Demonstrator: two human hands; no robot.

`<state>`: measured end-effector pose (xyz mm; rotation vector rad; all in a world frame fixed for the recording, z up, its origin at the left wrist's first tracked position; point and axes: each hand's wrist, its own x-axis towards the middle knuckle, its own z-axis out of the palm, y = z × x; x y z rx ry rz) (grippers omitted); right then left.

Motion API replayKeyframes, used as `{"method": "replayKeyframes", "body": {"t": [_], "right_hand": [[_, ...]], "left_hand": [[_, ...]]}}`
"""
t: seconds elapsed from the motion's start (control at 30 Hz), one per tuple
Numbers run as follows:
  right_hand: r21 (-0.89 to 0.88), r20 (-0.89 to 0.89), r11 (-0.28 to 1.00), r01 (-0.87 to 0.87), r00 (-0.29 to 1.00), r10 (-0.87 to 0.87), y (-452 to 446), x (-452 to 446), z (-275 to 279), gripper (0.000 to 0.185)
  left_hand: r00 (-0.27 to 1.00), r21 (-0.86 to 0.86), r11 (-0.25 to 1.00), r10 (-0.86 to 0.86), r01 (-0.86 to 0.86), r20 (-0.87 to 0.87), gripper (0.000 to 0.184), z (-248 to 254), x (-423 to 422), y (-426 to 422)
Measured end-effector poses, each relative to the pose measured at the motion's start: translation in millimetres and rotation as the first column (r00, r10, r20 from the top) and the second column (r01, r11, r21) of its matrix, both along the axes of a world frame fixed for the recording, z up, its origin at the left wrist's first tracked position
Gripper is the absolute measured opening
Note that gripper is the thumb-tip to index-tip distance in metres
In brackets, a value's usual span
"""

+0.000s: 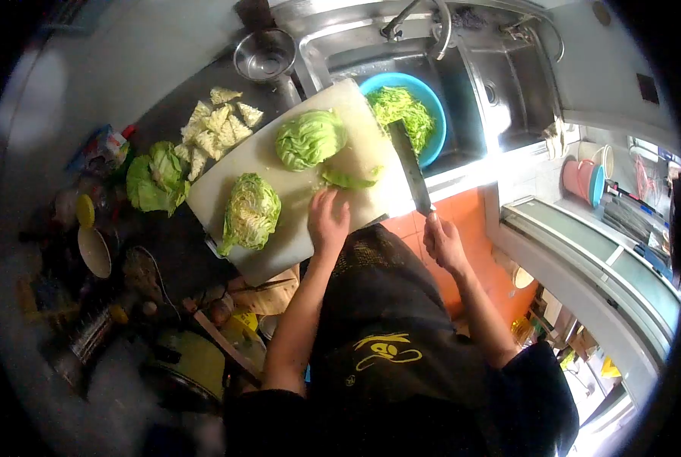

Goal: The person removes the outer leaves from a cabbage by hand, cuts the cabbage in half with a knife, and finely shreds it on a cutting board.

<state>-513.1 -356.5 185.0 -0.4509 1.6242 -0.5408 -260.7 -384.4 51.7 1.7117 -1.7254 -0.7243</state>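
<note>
My right hand [444, 242] is wrapped round the handle of a cleaver [409, 167]. Its dark blade reaches up beside the board to the rim of a blue basin [436, 103] holding shredded cabbage [403, 109]. On the white cutting board [279, 255], my left hand [330, 220] rests near the front edge, thumb apart from the fingers and nothing visible in it. Just beyond its fingertips lies a loose piece of cabbage [350, 180]. One cabbage half [310, 140] sits farther back, and another, cut side showing [251, 212], lies to the left.
Chopped cabbage cores [217, 129] and outer cabbage leaves [157, 178] lie left of the board. A metal bowl [265, 55] stands behind it. The double sink [508, 91] with its tap [443, 34] is at the back right. A lidded pot [188, 365] stands lower left.
</note>
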Motion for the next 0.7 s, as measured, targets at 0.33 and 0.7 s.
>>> {"method": "replayKeyframes", "body": {"t": [0.33, 0.7], "right_hand": [[-0.021, -0.033, 0.996, -0.09, 0.995, 0.089, -4, 8, -3, 0.05], [-0.034, -0.034, 0.995, -0.093, 0.995, 0.092, -1, 7, -1, 0.049]], "left_hand": [[-0.091, 0.73, 0.363, 0.861, -0.578, -0.5, 0.07, -1, 97, 1], [0.76, -0.075, 0.894, 0.418, -0.442, 0.497, 0.092, 55, 185, 11]]}}
